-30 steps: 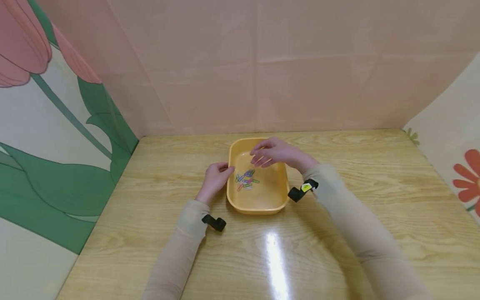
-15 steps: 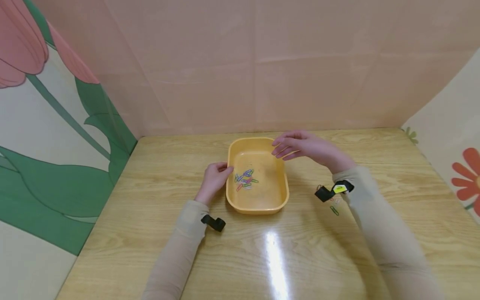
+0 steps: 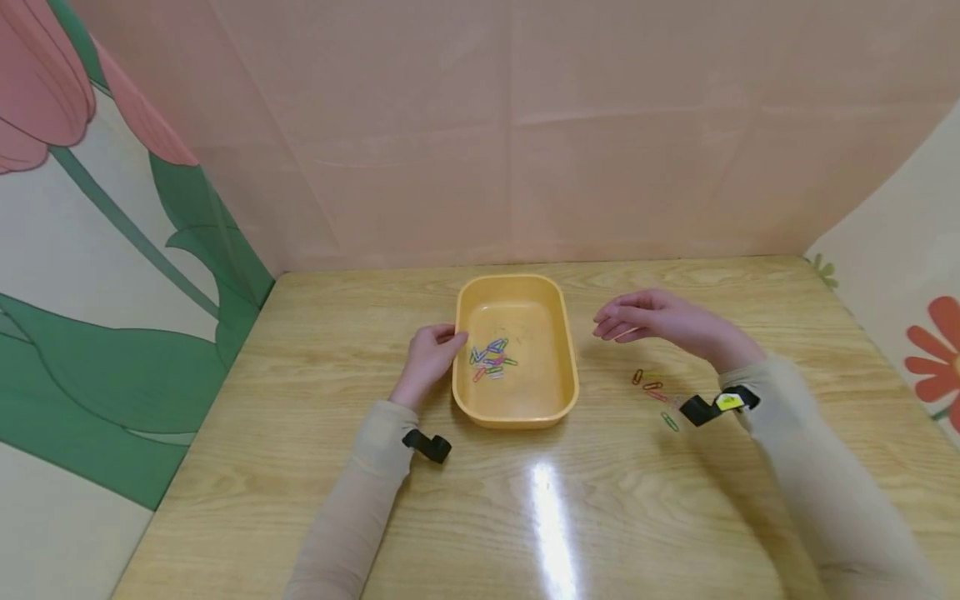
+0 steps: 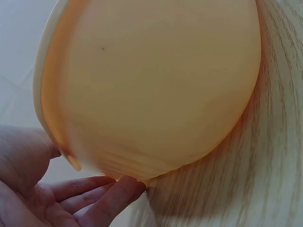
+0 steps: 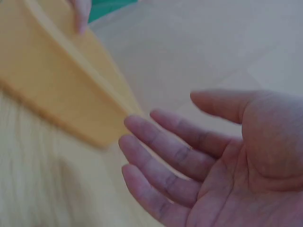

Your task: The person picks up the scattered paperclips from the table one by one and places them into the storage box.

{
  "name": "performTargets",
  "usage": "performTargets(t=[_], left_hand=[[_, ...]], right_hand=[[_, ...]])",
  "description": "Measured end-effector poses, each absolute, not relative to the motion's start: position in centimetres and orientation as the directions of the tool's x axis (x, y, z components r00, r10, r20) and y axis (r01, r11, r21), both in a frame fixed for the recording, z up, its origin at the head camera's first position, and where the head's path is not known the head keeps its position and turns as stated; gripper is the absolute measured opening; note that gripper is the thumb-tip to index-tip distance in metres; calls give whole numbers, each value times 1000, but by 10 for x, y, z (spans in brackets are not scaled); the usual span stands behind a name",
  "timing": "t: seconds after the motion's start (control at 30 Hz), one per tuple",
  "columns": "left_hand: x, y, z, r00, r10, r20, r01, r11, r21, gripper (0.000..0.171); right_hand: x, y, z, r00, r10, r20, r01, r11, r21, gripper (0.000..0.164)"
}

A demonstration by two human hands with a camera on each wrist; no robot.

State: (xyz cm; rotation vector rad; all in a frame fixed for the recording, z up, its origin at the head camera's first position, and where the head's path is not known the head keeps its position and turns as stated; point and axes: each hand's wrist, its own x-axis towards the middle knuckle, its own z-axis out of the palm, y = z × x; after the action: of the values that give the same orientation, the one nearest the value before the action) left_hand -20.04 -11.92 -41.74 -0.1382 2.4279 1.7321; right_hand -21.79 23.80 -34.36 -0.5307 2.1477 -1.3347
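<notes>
Near the middle of the wooden worktop [image 3: 225,467] sits a yellow tray [image 3: 517,422], its long sides running away from the person, and on its floor, toward its left side, lies a loose cluster of coloured paper clips [image 3: 497,345], blue, green and pink among them. At the tray's left side the left hand [image 3: 430,357] pinches the wall, thumb over the rim and fingers against the outside. To the right of the tray, apart from it, the right hand [image 3: 660,321] hangs above the worktop, fingers slightly bent and thumb held away from them, with nothing in its hold. Also to the tray's right, nearer the person than that hand, lie red clips [image 3: 637,377] and a green clip [image 3: 669,422], beside the black right wrist camera [image 3: 701,410], which may cover others. A matching left wrist camera [image 3: 427,446] shows just off the tray's near left corner. Behind the tray rises a pink backdrop [image 3: 510,150]; far to the tray's left stands a tulip panel [image 3: 105,383], and far to its right a flowered panel [image 3: 892,242].
</notes>
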Motion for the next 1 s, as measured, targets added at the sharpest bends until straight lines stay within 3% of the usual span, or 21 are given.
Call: performTargets(t=[0.23,0.6,1.0], left_hand=[[-199,-120,-416,-983,7,-182,-169,326,930,36],[-198,-120,-417,-982,12,-190,-175,327,929,37],[-199,-120,-418,-982,19,-189,-173,321,931,35]], right_hand=[[-210,267,-363,-748,-605,-274,-59,471,-880,43],[-201,291,-382,-806,-493,-328,-71,630,-774,34],[-196,298,-402,-806,-574,-148,-238,542,-806,24]])
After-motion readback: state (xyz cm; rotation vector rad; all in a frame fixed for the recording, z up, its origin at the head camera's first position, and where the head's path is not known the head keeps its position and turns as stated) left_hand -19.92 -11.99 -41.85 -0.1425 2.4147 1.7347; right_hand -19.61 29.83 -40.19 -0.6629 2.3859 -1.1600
